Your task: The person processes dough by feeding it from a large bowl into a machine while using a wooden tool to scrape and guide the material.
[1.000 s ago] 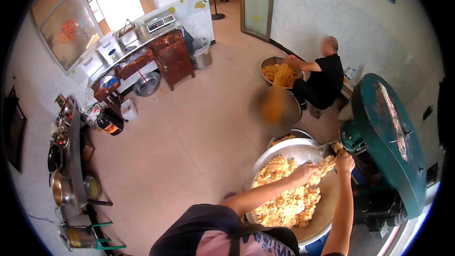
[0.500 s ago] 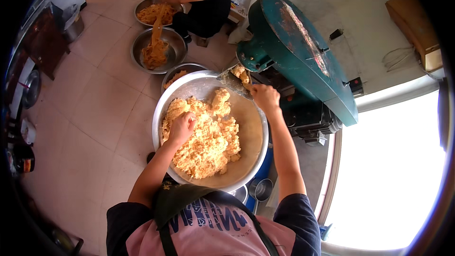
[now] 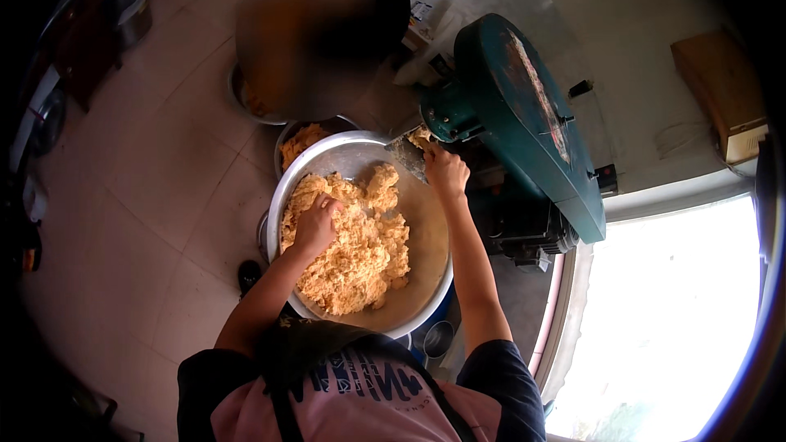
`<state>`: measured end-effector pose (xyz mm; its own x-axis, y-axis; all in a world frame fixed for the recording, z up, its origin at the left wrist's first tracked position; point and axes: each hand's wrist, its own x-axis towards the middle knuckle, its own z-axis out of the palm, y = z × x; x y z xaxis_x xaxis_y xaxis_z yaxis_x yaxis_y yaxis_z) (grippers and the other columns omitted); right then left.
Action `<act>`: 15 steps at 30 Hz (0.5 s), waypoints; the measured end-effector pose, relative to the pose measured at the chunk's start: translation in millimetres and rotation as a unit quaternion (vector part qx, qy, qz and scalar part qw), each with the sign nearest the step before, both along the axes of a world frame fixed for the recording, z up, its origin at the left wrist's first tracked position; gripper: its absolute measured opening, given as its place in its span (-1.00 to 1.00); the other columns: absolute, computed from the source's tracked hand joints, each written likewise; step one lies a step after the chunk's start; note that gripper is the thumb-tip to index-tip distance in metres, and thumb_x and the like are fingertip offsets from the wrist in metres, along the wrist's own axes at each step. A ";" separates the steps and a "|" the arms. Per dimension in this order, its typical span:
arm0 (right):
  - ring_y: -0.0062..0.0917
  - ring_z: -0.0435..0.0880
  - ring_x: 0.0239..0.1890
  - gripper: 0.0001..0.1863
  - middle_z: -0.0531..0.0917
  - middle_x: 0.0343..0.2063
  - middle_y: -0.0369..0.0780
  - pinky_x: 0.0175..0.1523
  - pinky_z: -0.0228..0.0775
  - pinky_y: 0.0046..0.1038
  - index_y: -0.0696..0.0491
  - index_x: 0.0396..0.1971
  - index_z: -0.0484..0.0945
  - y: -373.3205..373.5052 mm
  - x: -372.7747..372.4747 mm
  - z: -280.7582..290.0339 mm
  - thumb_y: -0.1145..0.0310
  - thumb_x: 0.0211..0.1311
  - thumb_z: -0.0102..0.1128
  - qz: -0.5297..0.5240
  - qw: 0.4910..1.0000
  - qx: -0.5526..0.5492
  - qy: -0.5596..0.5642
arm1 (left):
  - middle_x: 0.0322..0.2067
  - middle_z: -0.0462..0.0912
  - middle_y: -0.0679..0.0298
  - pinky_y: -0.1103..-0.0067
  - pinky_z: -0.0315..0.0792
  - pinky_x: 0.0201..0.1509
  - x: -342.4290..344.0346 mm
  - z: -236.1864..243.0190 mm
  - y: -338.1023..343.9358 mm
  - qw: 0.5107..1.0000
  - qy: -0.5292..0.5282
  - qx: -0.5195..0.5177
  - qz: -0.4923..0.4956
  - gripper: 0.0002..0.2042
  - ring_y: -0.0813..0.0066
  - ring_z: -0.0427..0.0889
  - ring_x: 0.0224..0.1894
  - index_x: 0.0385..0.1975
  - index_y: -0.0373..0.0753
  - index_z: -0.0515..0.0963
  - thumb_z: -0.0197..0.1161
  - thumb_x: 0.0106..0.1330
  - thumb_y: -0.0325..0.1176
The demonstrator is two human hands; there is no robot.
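Note:
A large metal basin [image 3: 434, 245] in front of me holds a heap of crumbly, yellow-orange dough [image 3: 352, 258]. My left hand [image 3: 316, 227] rests at the left side of that heap, its fingers curled into the dough. Beyond the basin's far right rim, my right hand [image 3: 447, 170] is closed at the metal feed tray [image 3: 408, 155] of a green machine [image 3: 524, 106]. Some dough [image 3: 421, 136] lies in the tray, just ahead of my right fingers. What those fingers grip cannot be made out.
Behind the basin stands a smaller bowl with orange dough pieces [image 3: 301, 144]. A co-worker [image 3: 389, 16] is at the far side, mostly blurred. A dark motor [image 3: 536, 229] sits under the machine, and a saucepan [image 3: 438, 339] is beside the basin. Dark furniture [image 3: 86, 45] stands far left.
The view has shifted, and a dark blur now covers the co-worker and the far bowls. My right hand stays at the feed tray; my left hand stays on the dough.

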<state>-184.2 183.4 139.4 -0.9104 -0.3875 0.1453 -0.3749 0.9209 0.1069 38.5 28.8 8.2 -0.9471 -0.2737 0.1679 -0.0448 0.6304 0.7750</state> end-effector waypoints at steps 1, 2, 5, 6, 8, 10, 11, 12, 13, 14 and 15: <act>-0.12 0.66 -0.31 -0.77 0.68 -0.40 -0.09 -0.24 0.52 -0.14 -0.23 -0.21 0.62 0.1 -9.8 -10.3 0.15 0.12 0.16 -0.022 1.000 -0.017 -0.008 | -0.16 0.44 0.21 0.41 0.50 -0.43 -1.4 1.9 1.2 1.000 -0.017 -0.001 -0.014 -0.72 0.30 0.59 -0.45 -0.24 -0.16 0.44 0.16 0.06 -0.66; -0.11 0.66 -0.31 -0.78 0.68 -0.39 -0.08 -0.23 0.52 -0.13 -0.22 -0.22 0.62 2.2 -19.1 -18.8 0.14 0.12 0.16 -0.035 0.999 -0.019 -0.002 | -0.16 0.44 0.22 0.42 0.50 -0.43 -2.1 3.7 2.7 1.000 -0.017 0.001 -0.019 -0.72 0.30 0.59 -0.45 -0.24 -0.16 0.44 0.16 0.06 -0.66; -0.09 0.66 -0.30 -0.77 0.68 -0.37 -0.08 -0.19 0.51 -0.12 -0.27 -0.20 0.63 -6.1 -26.4 -26.4 0.13 0.14 0.12 -0.039 0.999 -0.027 -0.002 | -0.15 0.44 0.22 0.43 0.51 -0.40 5.2 2.6 5.0 0.999 -0.027 0.006 -0.023 -0.71 0.32 0.59 -0.44 -0.23 -0.16 0.45 0.16 0.06 -0.66; -0.09 0.66 -0.30 -0.76 0.68 -0.36 -0.09 -0.18 0.51 -0.12 -0.29 -0.19 0.62 -4.8 -27.7 -28.2 0.13 0.14 0.13 -0.048 0.998 -0.042 -0.001 | -0.15 0.44 0.22 0.44 0.52 -0.39 3.3 2.6 3.2 0.999 -0.026 0.008 -0.022 -0.71 0.32 0.59 -0.44 -0.23 -0.16 0.45 0.16 0.06 -0.65; -0.09 0.65 -0.30 -0.75 0.68 -0.35 -0.10 -0.18 0.51 -0.11 -0.33 -0.16 0.62 3.8 -28.2 -31.7 0.13 0.15 0.13 -0.068 0.995 -0.072 0.000 | -0.14 0.44 0.21 0.45 0.52 -0.38 2.0 4.8 1.7 0.999 -0.036 0.012 -0.028 -0.71 0.34 0.59 -0.43 -0.23 -0.16 0.45 0.16 0.07 -0.65; -0.07 0.65 -0.32 -0.74 0.68 -0.40 -0.08 -0.20 0.52 -0.14 -0.32 -0.16 0.62 -0.1 -14.3 -18.5 0.11 0.14 0.14 -0.039 0.995 -0.096 -0.002 | -0.13 0.44 0.21 0.46 0.52 -0.37 5.0 9.9 -2.0 0.997 -0.067 0.013 -0.027 -0.72 0.35 0.59 -0.41 -0.22 -0.16 0.45 0.16 0.07 -0.65; -0.07 0.65 -0.32 -0.75 0.67 -0.42 -0.07 -0.20 0.51 -0.13 -0.30 -0.17 0.62 -3.5 -2.3 -15.2 0.11 0.13 0.14 -0.032 0.993 -0.110 -0.001 | -0.13 0.44 0.22 0.46 0.52 -0.37 5.7 10.3 -3.9 0.998 -0.053 0.000 -0.023 -0.72 0.37 0.59 -0.41 -0.21 -0.17 0.45 0.17 0.08 -0.64; -0.08 0.65 -0.32 -0.75 0.67 -0.43 -0.07 -0.20 0.51 -0.13 -0.28 -0.18 0.63 -10.4 13.0 -0.4 0.11 0.13 0.14 -0.029 0.992 -0.123 0.004 | -0.13 0.44 0.22 0.45 0.52 -0.37 4.5 8.4 -2.8 0.999 -0.041 -0.003 -0.023 -0.72 0.37 0.59 -0.40 -0.21 -0.17 0.45 0.17 0.08 -0.63; -0.08 0.65 -0.32 -0.76 0.67 -0.43 -0.06 -0.20 0.51 -0.12 -0.27 -0.19 0.63 -13.4 10.2 -6.5 0.12 0.12 0.15 -0.033 0.995 -0.089 -0.006 | -0.14 0.45 0.22 0.45 0.52 -0.37 3.4 4.2 -1.5 0.999 -0.030 -0.006 -0.022 -0.72 0.37 0.59 -0.40 -0.21 -0.17 0.45 0.18 0.08 -0.63; -0.08 0.65 -0.32 -0.76 0.67 -0.43 -0.06 -0.20 0.51 -0.11 -0.26 -0.20 0.63 -13.8 1.6 -17.3 0.12 0.12 0.15 -0.037 0.998 -0.055 -0.017 | -0.14 0.45 0.23 0.45 0.52 -0.36 1.8 1.2 0.0 1.000 -0.019 -0.009 -0.021 -0.72 0.37 0.59 -0.40 -0.21 -0.17 0.45 0.18 0.08 -0.62; -0.09 0.65 -0.32 -0.77 0.67 -0.43 -0.05 -0.19 0.51 -0.11 -0.23 -0.23 0.63 -4.0 -15.3 -33.2 0.11 0.14 0.13 -0.063 0.998 -0.019 -0.014 | -0.14 0.45 0.23 0.44 0.53 -0.36 0.2 0.4 5.1 0.999 -0.033 -0.002 -0.027 -0.72 0.37 0.60 -0.39 -0.21 -0.17 0.45 0.19 0.07 -0.62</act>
